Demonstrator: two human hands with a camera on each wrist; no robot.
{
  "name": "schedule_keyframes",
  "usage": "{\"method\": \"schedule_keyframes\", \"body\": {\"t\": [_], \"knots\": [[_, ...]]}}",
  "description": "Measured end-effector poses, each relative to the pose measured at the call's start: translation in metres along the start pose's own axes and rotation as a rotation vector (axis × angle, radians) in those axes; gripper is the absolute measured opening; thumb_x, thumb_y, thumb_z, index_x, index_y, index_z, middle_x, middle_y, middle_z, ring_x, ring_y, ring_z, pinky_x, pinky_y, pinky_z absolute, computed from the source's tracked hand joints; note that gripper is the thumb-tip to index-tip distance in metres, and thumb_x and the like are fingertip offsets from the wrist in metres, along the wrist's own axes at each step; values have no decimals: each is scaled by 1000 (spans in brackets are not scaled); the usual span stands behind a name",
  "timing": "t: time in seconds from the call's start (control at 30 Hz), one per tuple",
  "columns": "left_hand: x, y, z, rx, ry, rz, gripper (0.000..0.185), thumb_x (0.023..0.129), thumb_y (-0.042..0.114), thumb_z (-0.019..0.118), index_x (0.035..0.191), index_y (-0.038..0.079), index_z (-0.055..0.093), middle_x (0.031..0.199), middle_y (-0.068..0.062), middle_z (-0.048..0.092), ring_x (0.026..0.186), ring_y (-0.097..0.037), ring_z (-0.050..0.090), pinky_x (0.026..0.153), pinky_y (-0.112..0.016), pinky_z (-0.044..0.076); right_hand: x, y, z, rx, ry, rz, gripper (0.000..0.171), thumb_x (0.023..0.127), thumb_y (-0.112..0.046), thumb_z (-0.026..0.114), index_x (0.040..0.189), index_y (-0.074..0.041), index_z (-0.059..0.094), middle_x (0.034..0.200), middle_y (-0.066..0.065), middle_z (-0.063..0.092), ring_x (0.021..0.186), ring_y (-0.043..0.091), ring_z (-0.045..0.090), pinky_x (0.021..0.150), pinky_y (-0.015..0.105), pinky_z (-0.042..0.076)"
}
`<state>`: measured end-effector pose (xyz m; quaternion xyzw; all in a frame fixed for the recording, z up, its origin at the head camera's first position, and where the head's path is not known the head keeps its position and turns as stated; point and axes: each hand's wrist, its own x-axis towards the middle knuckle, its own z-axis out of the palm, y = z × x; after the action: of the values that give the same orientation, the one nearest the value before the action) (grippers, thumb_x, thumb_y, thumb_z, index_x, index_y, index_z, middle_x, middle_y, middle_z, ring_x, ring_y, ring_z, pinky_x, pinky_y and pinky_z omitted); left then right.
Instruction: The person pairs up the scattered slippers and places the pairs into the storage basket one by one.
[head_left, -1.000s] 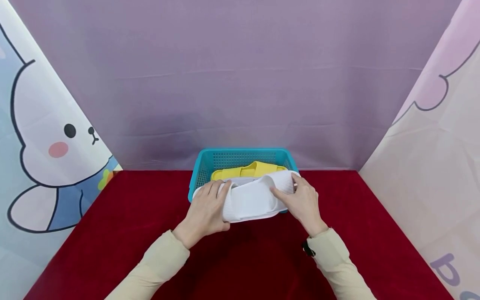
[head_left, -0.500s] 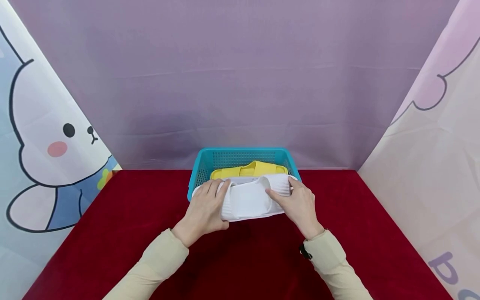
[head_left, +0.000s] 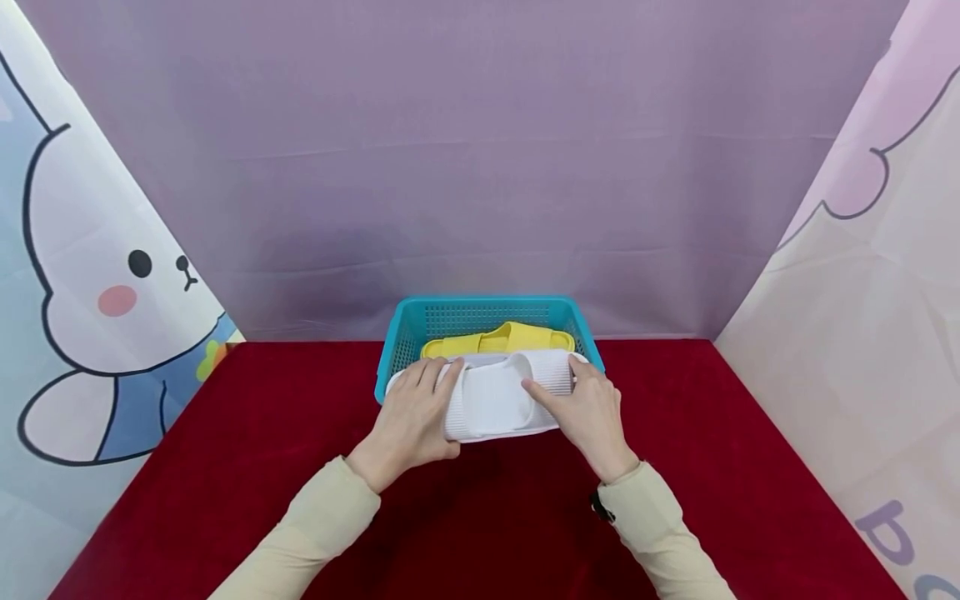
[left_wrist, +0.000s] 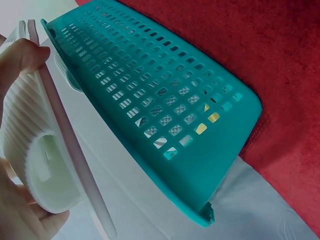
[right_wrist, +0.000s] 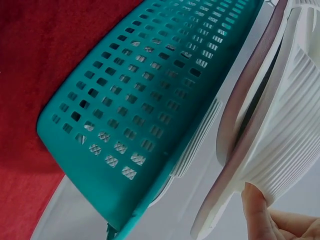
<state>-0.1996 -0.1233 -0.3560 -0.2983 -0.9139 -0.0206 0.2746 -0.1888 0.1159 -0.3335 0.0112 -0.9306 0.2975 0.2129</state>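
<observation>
red cloth point(head_left: 225, 500) covers the table, purple backdrop point(head_left: 480, 167) behind, cartoon panels either side. teal basket point(head_left: 480, 312) sits at the far middle of the cloth, against the backdrop; perforated walls, clear in both wrist views point(left_wrist: 165, 100) point(right_wrist: 135, 105). yellow slippers point(head_left: 498, 340) lie inside the basket toward its back wall. white slippers point(head_left: 495, 396), looks like a stacked pair going by the two sole edges in the wrist views point(left_wrist: 55, 135) point(right_wrist: 270, 115), are held on edge over the basket's near rim, soles toward the basket, ribbed straps toward the person. not sure if they touch the rim, hands block it. left hand point(head_left: 411, 417) grips the left end of the white slippers, fingers curled over the top edge, thumb under; left wrist view shows fingers on the ribbed strap. right hand point(head_left: 588, 412) grips the right end, index finger lying across the strap, other fingers wrapped round the end. beige sleeves point(head_left: 315, 525) on both arms, near of the basket.
</observation>
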Motion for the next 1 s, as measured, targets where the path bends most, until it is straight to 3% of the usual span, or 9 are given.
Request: {"method": "schedule_keyframes", "body": {"t": [0.2,0.57,0.77,0.9,1.0], "knots": [[2,0,1,3,4,4,110,46,57,78,134,6,37,122,-12,50,111,-26,48,101,-39,39,-2,-2,3,31,22,-15,80,72,-57,67,123,4,53,108,18,62,90,28,59,76,45,49],[5,2,3,-5,14,-5,109,46,58,77,134,7,38,121,-11,51,110,-25,48,98,-40,42,-8,3,20,100,247,-187,81,66,-44,78,123,9,53,108,22,61,82,34,62,70,47,54],[4,0,3,-24,-21,-27,109,48,58,76,136,8,35,123,-11,50,111,-25,47,99,-40,41,-9,5,27,123,277,-216,80,65,-40,79,124,7,52,110,22,60,86,35,62,72,48,54],[3,-1,2,-43,-16,-31,109,48,57,76,136,8,35,123,-11,50,111,-25,48,99,-40,41,-10,6,30,139,306,-263,80,65,-35,80,125,7,50,115,23,58,96,36,58,77,50,52],[3,-2,2,-59,-10,-37,108,48,57,76,135,8,35,122,-11,50,111,-25,48,98,-41,42,-10,7,33,167,281,-278,83,66,-32,80,130,7,45,125,23,53,106,36,54,82,50,51]]}}
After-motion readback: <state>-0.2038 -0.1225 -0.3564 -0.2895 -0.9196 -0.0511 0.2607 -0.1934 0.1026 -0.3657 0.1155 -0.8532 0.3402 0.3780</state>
